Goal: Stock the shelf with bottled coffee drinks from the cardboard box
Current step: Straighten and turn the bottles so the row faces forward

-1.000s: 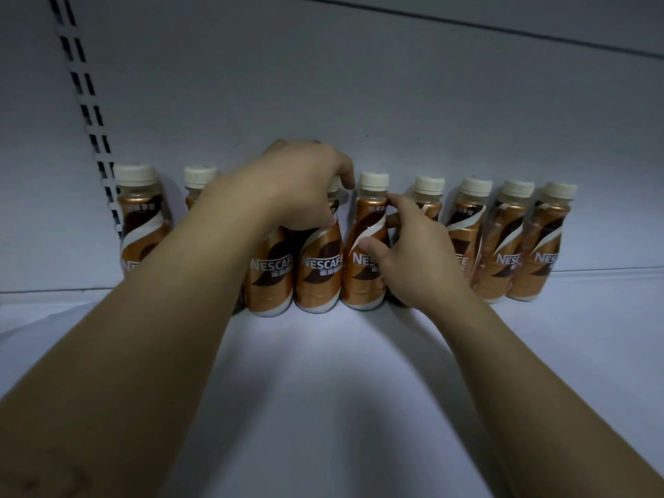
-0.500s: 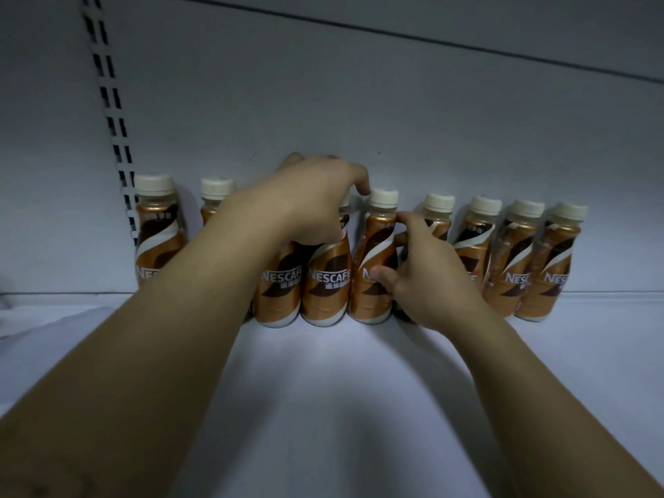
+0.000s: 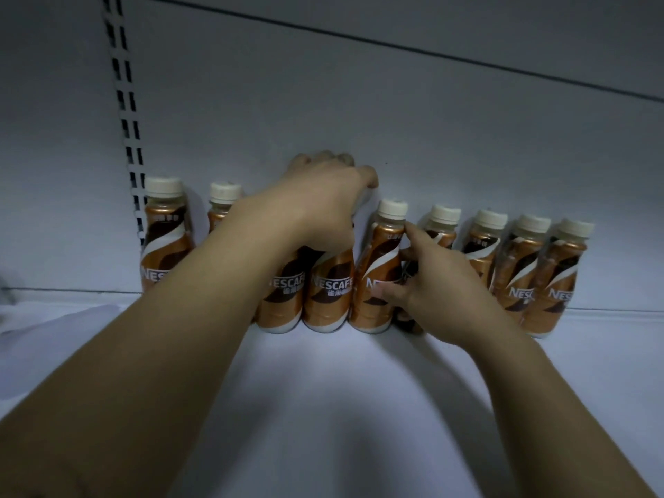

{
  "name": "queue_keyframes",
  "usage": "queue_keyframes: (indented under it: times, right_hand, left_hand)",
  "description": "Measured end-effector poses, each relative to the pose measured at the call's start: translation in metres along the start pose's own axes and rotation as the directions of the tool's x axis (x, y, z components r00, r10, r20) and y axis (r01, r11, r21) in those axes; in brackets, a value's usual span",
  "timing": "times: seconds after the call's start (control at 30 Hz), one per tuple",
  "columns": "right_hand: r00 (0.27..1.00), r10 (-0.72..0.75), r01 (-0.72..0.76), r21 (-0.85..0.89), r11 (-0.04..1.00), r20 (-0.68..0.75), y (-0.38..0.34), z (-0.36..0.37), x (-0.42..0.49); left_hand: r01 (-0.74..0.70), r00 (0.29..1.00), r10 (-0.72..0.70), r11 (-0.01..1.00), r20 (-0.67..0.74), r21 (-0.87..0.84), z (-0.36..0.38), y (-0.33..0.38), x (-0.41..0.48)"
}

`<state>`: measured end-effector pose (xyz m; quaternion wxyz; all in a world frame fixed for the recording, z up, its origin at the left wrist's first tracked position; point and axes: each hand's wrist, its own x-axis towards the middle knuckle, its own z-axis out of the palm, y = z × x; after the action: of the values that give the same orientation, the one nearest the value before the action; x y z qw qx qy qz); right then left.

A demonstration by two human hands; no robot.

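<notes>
From the head camera, a row of nine bottled coffee drinks stands along the rear edge of the white shelf (image 3: pixel 323 418), close to the grey back panel (image 3: pixel 395 120), with a slotted upright strip (image 3: pixel 124 113) running down the panel just left of the first bottle (image 3: pixel 165 242). A strip of panel shows between that bottle and the second bottle (image 3: pixel 223 195), most of which is hidden behind the left forearm. The left hand (image 3: pixel 323 203) reaches in from the lower left and lies over the tops of a pair of bottles (image 3: pixel 294 289), third and fourth in the row. Its fingers curl down behind their hidden caps and clasp them from above, knuckles near the panel. These two stand shoulder to shoulder and touch the fifth bottle (image 3: pixel 377 267) on their right. The right hand (image 3: pixel 431 285) comes in from the lower right and wraps round the lower body of the sixth bottle (image 3: pixel 444 219). Only that bottle's cap, neck and dark base edge show. The thumb lies against the fifth bottle's label and the forefinger points up to its neck. The seventh bottle (image 3: pixel 483 242), eighth bottle (image 3: pixel 517 271) and ninth bottle (image 3: pixel 557 282) crowd together beyond the hand, leaning slightly left in this wide view. Past the ninth bottle, white shelf runs on to the right edge of the view. In front of the row, the shelf spreads wide toward the camera, crossed by the two forearms.
</notes>
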<state>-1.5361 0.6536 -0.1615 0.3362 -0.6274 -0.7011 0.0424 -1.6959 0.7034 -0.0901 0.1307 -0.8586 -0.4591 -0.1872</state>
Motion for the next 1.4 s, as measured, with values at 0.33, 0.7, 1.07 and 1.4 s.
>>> queue_keyframes:
  times: [0.33,0.7,1.07,1.4]
  right_hand:
    - [0.852,0.073,-0.055,0.049,0.997,-0.518,0.027,-0.035,0.003]
    - [0.922,0.087,-0.091,0.006,0.996,-0.377,0.041,-0.009,0.015]
    - [0.936,0.146,-0.104,0.144,0.984,-0.319,0.041,-0.009,0.017]
    - [0.869,0.160,-0.138,0.080,0.987,-0.469,0.035,0.002,0.020]
  left_hand:
    - [-0.158,0.973,0.153,0.987,-0.170,-0.016,0.017,0.034,0.015]
    - [-0.091,0.988,0.098,0.994,-0.122,0.059,0.030,0.042,0.013]
    - [-0.088,0.987,0.075,0.992,-0.139,-0.090,0.026,0.037,0.013]
    - [-0.083,0.986,0.072,0.994,-0.153,-0.067,0.029,0.040,0.014]
